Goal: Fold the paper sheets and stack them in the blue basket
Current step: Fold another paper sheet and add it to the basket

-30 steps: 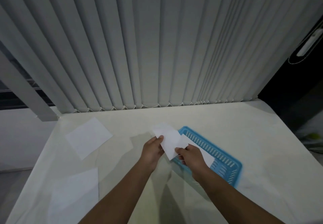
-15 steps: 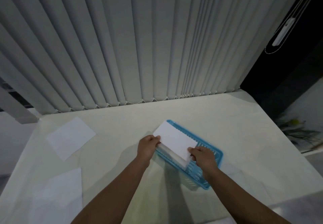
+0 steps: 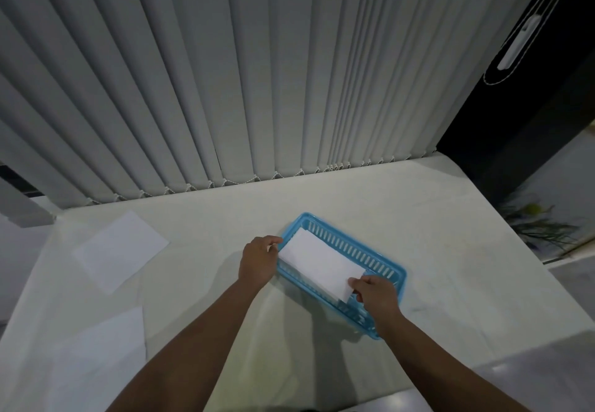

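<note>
Folded paper [image 3: 318, 263] sits in the blue basket [image 3: 383, 258], pinched by left hand [image 3: 257, 258] and right hand [image 3: 375, 292].

Between the hands a white folded paper sheet [image 3: 322, 265] is showing against the slotted blue plastic basket [image 3: 383, 262]; pale cream table [image 3: 354, 205].

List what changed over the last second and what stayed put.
Both hands, left hand and right hand, carried the folded sheet from in front of the blue basket down into it, each still pinching an end. The two flat sheets stayed on the table.
</note>
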`<act>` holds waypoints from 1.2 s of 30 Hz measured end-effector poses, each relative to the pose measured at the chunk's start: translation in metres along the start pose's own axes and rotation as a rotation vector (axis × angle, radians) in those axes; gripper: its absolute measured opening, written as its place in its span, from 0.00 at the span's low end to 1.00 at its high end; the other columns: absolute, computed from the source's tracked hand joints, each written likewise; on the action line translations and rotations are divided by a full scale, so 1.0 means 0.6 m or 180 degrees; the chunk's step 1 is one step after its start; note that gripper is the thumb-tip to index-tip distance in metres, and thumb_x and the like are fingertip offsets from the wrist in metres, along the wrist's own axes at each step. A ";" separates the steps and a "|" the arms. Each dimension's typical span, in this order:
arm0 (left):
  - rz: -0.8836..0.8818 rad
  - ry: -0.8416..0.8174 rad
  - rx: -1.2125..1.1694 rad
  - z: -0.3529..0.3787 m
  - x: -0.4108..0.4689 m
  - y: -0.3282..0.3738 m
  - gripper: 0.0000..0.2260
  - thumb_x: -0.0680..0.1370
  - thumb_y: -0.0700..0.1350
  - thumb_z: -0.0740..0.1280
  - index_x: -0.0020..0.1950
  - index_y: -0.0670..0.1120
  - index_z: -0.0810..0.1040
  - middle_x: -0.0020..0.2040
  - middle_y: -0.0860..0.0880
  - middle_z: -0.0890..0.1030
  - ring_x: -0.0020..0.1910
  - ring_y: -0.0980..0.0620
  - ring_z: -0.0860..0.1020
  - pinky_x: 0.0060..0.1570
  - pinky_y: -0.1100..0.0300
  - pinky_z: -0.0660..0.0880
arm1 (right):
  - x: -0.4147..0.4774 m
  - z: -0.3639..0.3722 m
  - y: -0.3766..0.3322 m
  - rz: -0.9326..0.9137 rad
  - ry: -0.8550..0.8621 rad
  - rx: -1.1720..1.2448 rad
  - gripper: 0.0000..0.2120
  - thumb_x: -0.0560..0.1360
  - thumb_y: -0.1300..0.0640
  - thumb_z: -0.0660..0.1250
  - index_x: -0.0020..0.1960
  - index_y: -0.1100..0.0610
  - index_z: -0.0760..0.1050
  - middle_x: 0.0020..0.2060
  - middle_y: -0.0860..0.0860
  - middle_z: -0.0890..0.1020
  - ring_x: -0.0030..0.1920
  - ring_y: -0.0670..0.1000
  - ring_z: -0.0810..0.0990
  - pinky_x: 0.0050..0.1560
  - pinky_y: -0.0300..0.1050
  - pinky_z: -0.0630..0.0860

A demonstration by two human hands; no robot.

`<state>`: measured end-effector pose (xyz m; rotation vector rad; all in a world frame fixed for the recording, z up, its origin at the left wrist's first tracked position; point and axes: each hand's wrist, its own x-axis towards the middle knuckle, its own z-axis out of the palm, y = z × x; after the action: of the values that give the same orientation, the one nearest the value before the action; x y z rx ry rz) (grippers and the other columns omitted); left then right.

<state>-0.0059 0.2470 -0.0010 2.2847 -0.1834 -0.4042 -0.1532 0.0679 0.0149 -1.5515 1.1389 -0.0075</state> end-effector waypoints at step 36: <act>0.0402 -0.0258 0.0793 0.012 0.036 -0.021 0.19 0.80 0.36 0.53 0.63 0.48 0.79 0.64 0.45 0.77 0.60 0.46 0.75 0.60 0.53 0.76 | 0.025 0.008 0.005 -0.0223 0.0277 -0.0593 0.12 0.72 0.46 0.70 0.43 0.55 0.77 0.40 0.52 0.81 0.39 0.50 0.78 0.42 0.45 0.74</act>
<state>0.0121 0.2453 -0.0199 2.4849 -0.4384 -0.4285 -0.1446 0.0624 0.0029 -1.7706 1.1796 -0.0163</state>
